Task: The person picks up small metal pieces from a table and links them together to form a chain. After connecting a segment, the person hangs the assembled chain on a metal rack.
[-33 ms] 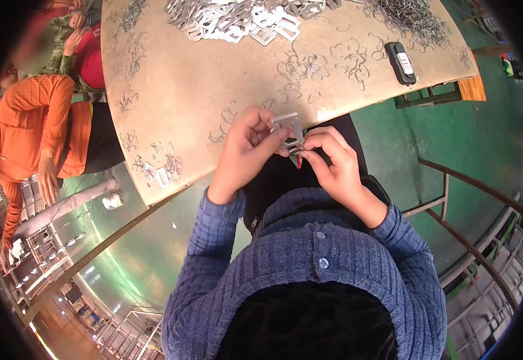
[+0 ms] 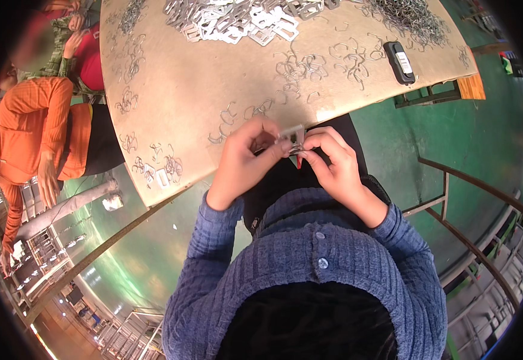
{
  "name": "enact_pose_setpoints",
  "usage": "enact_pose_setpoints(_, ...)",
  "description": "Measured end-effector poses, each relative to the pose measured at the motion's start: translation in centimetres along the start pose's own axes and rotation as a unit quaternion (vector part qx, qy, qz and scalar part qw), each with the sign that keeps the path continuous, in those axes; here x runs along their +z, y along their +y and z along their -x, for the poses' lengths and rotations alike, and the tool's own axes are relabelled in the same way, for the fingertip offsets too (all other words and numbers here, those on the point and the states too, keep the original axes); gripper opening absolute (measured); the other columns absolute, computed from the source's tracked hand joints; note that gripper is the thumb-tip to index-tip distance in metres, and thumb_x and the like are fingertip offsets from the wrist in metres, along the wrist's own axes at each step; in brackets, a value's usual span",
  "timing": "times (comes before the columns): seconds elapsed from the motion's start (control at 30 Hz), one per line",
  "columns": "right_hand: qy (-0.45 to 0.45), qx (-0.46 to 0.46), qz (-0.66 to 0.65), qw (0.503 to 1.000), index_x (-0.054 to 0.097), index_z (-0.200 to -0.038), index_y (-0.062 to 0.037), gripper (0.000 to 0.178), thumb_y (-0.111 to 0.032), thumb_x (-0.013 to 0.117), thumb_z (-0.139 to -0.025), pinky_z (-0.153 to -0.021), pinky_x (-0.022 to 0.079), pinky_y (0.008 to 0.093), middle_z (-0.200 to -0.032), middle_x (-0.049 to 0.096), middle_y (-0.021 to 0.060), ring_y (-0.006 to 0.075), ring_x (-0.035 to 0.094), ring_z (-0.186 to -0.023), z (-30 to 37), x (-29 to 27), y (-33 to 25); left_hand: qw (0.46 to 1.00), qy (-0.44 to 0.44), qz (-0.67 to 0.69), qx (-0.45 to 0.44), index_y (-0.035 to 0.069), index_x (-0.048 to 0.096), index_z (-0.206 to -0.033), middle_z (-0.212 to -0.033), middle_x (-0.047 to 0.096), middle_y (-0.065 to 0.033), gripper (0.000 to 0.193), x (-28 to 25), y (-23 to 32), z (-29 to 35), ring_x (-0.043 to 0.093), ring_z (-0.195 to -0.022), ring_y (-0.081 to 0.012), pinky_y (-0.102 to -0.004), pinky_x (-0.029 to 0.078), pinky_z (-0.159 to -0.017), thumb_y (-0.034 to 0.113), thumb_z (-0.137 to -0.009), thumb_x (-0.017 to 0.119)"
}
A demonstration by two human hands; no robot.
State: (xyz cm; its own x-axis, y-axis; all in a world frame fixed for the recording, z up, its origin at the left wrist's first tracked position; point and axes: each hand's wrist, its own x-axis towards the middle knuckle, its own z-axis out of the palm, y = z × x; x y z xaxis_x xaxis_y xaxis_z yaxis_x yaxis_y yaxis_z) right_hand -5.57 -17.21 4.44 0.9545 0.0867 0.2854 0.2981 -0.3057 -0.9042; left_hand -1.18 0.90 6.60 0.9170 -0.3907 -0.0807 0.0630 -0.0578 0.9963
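My left hand [image 2: 248, 157] is closed, thumb and fingers pinching a small silver metal plate [image 2: 293, 131] with a cut-out opening, just beyond the table's near edge. The plate is tilted, seen nearly edge-on. Close on its right, my right hand [image 2: 336, 161] is closed, its thumb and forefinger pinched at the plate's lower end. Whatever lies in that pinch is too small and covered to make out. A small red thing [image 2: 299, 162] shows just below the fingertips. Several bent wire hooks [image 2: 228, 113] lie on the table beyond my left hand.
On the tan table [image 2: 183, 90] are a heap of metal plates [image 2: 237, 21], a pile of wire hooks [image 2: 414, 21] and a black box-shaped device [image 2: 399, 63]. A person in orange [image 2: 33, 126] sits at the left. Metal rails [image 2: 471, 252] stand at the right.
The metal plate has tipped from face-on to nearly edge-on, its top coming down toward me. My left hand has turned slightly with it; my right hand stays in place.
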Motion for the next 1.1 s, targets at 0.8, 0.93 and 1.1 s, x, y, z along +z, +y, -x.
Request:
enact_pose_setpoints(0.8,-0.016,0.091,0.347,0.933,0.058,-0.089,-0.0025,0.012,-0.011,0.056,-0.081,-0.072,0.048,0.0426,-0.09,0.062,0.0181,0.0341,0.061,-0.084,-11.3,-2.7,13.9,0.997,0.04,-0.058,0.033,0.002,0.057,-0.083,-0.078,0.058,-0.004,0.012,0.7,-3.4,3.5,0.057,-0.068,-0.0107,-0.0229,0.046,-0.061,0.0,-0.078,0.067)
enact_pose_setpoints(0.93,-0.022,0.265,0.102,0.958,0.057,-0.088,0.0002,0.009,-0.008,0.06,-0.084,-0.064,0.05,0.0312,-0.087,0.064,0.0117,0.0184,0.063,-0.074,-10.8,-4.0,11.9,0.998,0.004,-0.064,0.003,0.0,0.053,-0.088,-0.085,0.055,-0.0031,0.009,0.8,-3.2,3.4,0.057,-0.08,-0.0099,-0.0229,0.047,-0.072,-0.005,-0.083,0.06)
enact_pose_setpoints(1.1,0.027,0.333,-0.256,0.907,0.058,-0.092,0.0031,0.009,-0.003,0.058,-0.085,-0.065,0.052,0.0259,-0.086,0.064,0.01,0.0142,0.063,-0.073,-8.5,-4.4,10.1,0.999,0.012,-0.029,-0.014,-0.001,0.053,-0.088,-0.084,0.055,-0.0027,0.009,1.1,-3.4,3.2,0.058,-0.077,-0.0095,-0.0222,0.048,-0.07,-0.005,-0.084,0.059)
